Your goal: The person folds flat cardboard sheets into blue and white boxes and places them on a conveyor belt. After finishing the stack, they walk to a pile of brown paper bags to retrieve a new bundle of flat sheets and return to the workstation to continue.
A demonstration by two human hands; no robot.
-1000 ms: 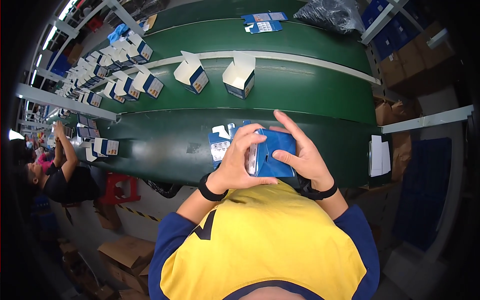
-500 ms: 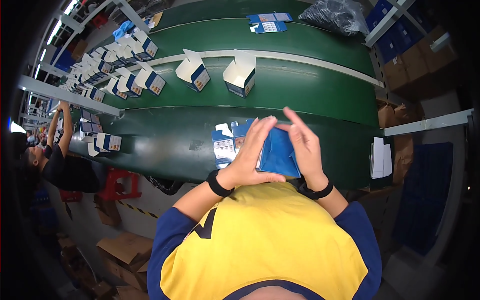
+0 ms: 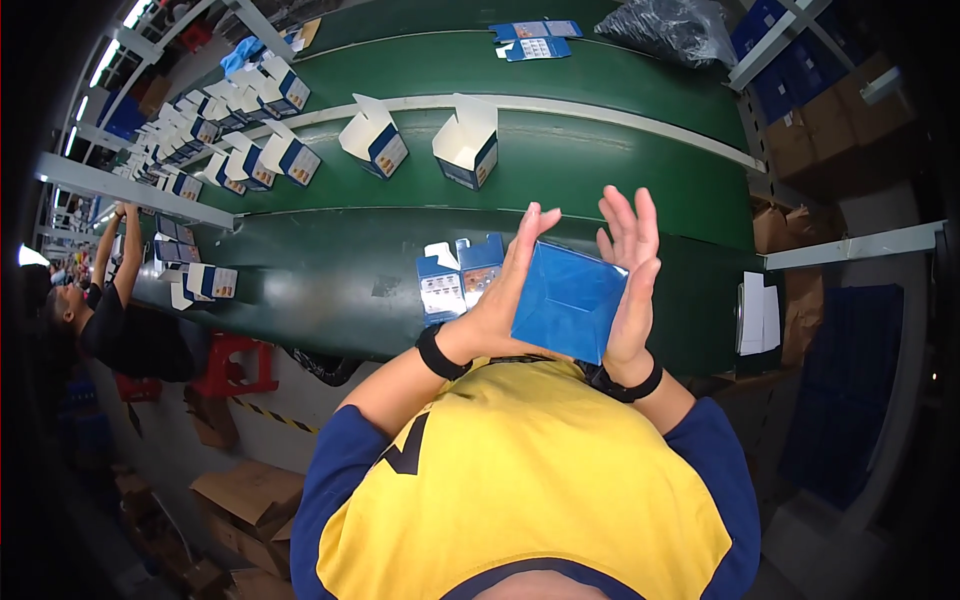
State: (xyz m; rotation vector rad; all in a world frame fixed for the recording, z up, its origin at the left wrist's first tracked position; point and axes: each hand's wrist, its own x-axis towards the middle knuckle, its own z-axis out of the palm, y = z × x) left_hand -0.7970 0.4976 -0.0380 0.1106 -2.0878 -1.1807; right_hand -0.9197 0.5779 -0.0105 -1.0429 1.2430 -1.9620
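A blue cardboard box (image 3: 568,302), its folded blue end face toward me, is held between my palms above the belt's near edge. My left hand (image 3: 502,290) lies along its left side with fingers stretched upward. Flat against the right side is my right hand (image 3: 632,285), its fingers extended past the box. The box's other sides are mostly hidden. Just left of my left hand, flat printed carton blanks (image 3: 440,285) in blue and white lie on the green surface.
Two open white-and-blue boxes (image 3: 466,148) (image 3: 376,142) stand on the green belt (image 3: 580,160) beyond; several more line up at far left. A black plastic bag (image 3: 668,30) lies at the back. A person (image 3: 125,325) works at left. White papers (image 3: 758,315) sit at right.
My right fingers have moved off the box's top to its right side. The box has turned so its blue end face shows flat. Open boxes on the belt have shifted slightly left.
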